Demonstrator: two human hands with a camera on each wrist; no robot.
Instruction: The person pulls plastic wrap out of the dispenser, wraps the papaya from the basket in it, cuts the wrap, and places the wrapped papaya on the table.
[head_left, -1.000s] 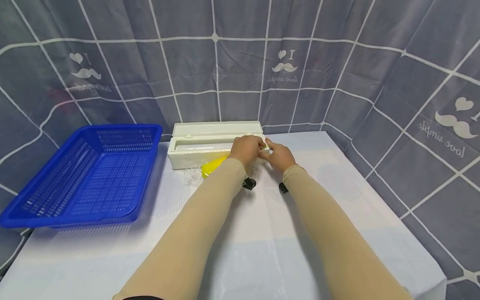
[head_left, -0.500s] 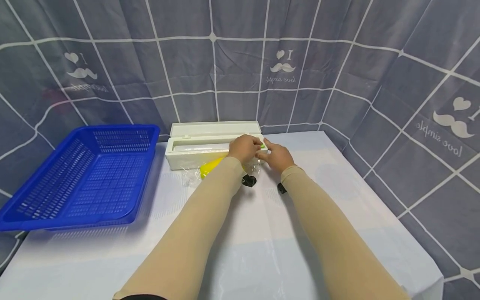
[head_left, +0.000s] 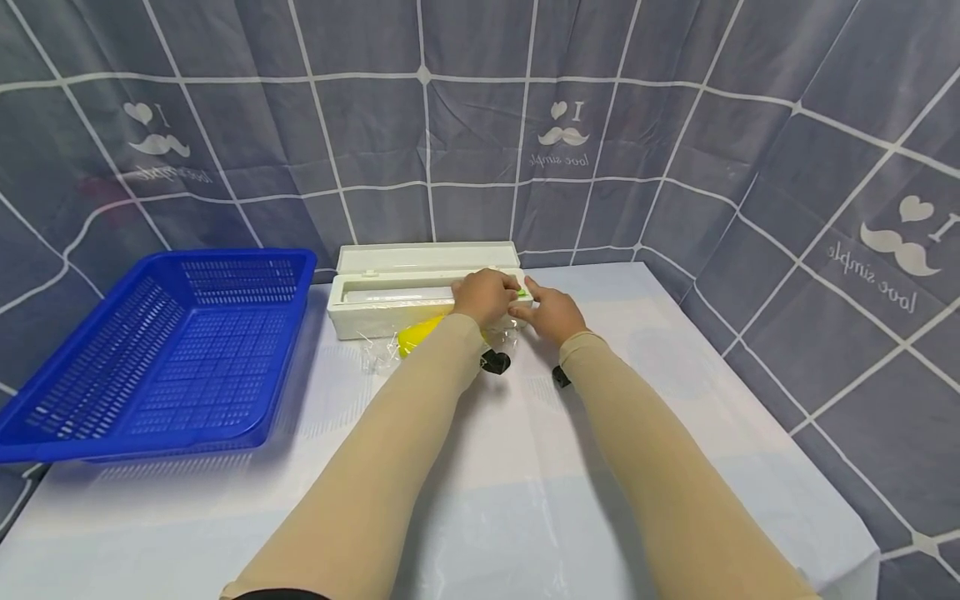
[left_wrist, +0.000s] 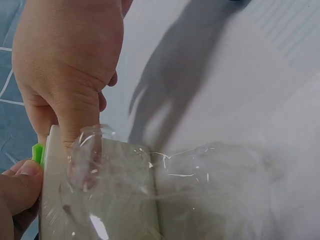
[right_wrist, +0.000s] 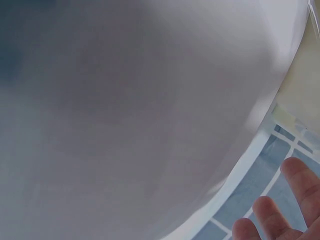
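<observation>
A white cling film dispenser box (head_left: 367,323) stands on the table with its lid (head_left: 427,255) raised at the back. Clear film (left_wrist: 215,170) hangs over its front and bunches on the table. A smooth yellow thing (head_left: 417,336) lies in front of the box, partly hidden by my left arm; its kind is unclear. At the box's right end, my left hand (head_left: 483,296) pinches a small green slider (left_wrist: 37,152) between thumb and finger. My right hand (head_left: 555,314) grips the box's right end, thumb on the front through the film; its other fingers (right_wrist: 300,182) are extended.
A blue plastic basket (head_left: 258,408) stands at the left of the table. White cloth (head_left: 517,500) covers the tabletop. A grey grid-patterned curtain (head_left: 382,142) hangs behind and along the right side. Black wrist cameras (head_left: 495,362) sit under the wrists.
The head view has turned slightly, so everything sits a little further left. Both hands stay at the box's right end, with no other clear movement.
</observation>
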